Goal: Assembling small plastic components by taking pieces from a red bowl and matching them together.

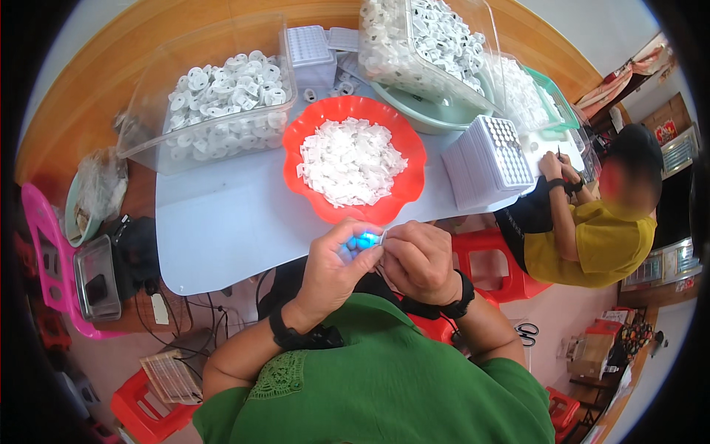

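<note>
One blue-lit piece (366,240) | between left fingers (366,260) | beside right fingers (405,253)

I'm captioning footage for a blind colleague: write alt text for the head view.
A person's left hand and right hand pinch a small blue-glowing item in front of a red bowl of white pieces on a table. Clear bins of white parts stand farther back; a co-worker in yellow sits at right.
</note>
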{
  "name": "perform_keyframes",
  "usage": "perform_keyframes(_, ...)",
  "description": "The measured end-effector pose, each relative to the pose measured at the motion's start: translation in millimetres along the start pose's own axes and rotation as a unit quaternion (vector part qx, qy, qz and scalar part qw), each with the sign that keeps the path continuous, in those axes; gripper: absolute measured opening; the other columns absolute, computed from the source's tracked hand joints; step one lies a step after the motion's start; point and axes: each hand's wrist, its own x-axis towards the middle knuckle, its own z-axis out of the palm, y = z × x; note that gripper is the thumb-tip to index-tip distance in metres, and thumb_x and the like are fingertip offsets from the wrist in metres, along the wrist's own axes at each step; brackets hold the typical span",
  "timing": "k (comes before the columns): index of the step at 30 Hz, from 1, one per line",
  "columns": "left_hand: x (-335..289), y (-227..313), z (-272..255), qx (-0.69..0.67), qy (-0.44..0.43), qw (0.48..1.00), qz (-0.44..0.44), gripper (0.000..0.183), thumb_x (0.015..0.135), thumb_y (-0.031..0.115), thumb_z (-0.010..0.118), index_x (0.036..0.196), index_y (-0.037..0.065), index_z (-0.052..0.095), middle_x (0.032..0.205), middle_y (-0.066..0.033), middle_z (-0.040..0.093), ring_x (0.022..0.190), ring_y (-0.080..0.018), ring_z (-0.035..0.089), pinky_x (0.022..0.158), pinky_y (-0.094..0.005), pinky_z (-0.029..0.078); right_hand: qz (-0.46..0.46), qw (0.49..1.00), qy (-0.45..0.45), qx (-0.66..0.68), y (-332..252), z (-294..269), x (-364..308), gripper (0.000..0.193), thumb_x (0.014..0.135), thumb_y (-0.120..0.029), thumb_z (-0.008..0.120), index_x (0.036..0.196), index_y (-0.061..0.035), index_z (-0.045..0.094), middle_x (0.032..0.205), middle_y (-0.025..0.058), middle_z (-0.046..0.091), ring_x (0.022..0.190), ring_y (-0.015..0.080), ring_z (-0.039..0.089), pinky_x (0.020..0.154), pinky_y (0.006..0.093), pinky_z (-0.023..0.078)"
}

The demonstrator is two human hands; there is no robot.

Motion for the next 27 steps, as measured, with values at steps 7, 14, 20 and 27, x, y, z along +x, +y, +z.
perform_keyframes(7,-3,-1,-1,-0.016,0.006,1.000,-0.013,0.019,0.087,0.000,0.059,0.106,-0.002,0.057,0.082,-0.0020,0.058,0.071,-0.0066,0.054,0.063,-0.0202,0.046,-0.011,0.998,-0.040,0.046,-1,-2,5,0.020,0.060,0.002,0.064,0.076,0.0003,0.052,0.074,0.0097,0.055,0.060,0.0246,0.058,0.050,0.0333,0.046)
perform_keyframes(14,3,14,-30,-0.033,0.071,0.996,-0.046,0.021,0.089,0.005,0.055,0.109,-0.003,0.057,0.086,-0.0052,0.061,0.068,-0.0092,0.056,0.061,-0.0216,0.047,0.174,0.963,-0.108,0.176,28,-5,26,0.008,0.069,0.002,0.060,0.073,-0.0013,0.054,0.072,0.0120,0.056,0.062,0.0301,0.058,0.053,0.0394,0.045)
perform_keyframes(20,0,22,-66,-0.171,0.101,0.980,-0.022,0.028,0.093,0.015,0.051,0.114,-0.003,0.053,0.092,-0.0140,0.062,0.066,-0.0111,0.055,0.057,-0.0216,0.045,0.125,0.942,-0.286,-0.124,80,22,42,0.007,0.075,-0.007,0.054,0.074,-0.0030,0.060,0.073,0.0130,0.059,0.067,0.0349,0.058,0.059,0.0417,0.047)
perform_keyframes(27,-3,15,-73,-0.178,0.095,0.979,-0.018,0.023,0.093,0.012,0.050,0.111,-0.003,0.054,0.096,-0.0101,0.063,0.074,-0.0133,0.060,0.066,-0.0259,0.050,0.134,0.884,-0.421,-0.153,97,56,55,0.007,0.066,-0.004,0.059,0.070,-0.0011,0.064,0.071,0.0185,0.063,0.067,0.0341,0.063,0.055,0.0430,0.049)
